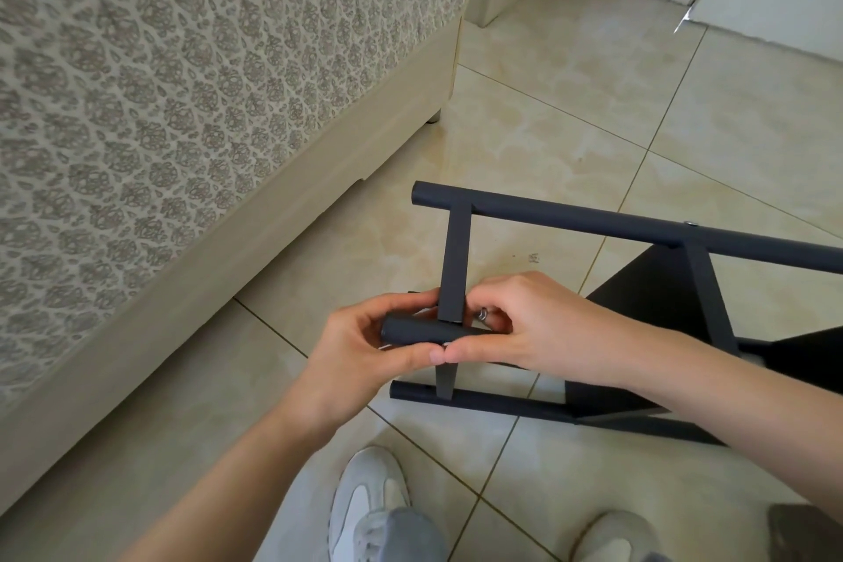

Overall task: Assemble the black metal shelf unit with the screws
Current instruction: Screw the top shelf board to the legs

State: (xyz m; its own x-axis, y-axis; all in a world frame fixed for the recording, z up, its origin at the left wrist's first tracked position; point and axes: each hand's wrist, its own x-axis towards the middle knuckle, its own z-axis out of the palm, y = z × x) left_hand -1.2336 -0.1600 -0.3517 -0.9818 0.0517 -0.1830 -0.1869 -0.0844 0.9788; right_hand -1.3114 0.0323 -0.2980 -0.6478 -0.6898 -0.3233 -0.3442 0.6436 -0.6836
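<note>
Currently logged: black metal shelf unit [593,224], part-built, lying on its side on the tiled floor [570,82] beside the bed [182,82]. My left hand [365,342] has its grip closed round the near tube's end; my right hand [524,324] pinches at the crossbar joint, a ring-like metal piece [482,314] just beside its fingers. Handling, by my estimate: rigid, light hollow tubing, smooth paint, likely slippery. Best held near joints, not mid-span.
</note>
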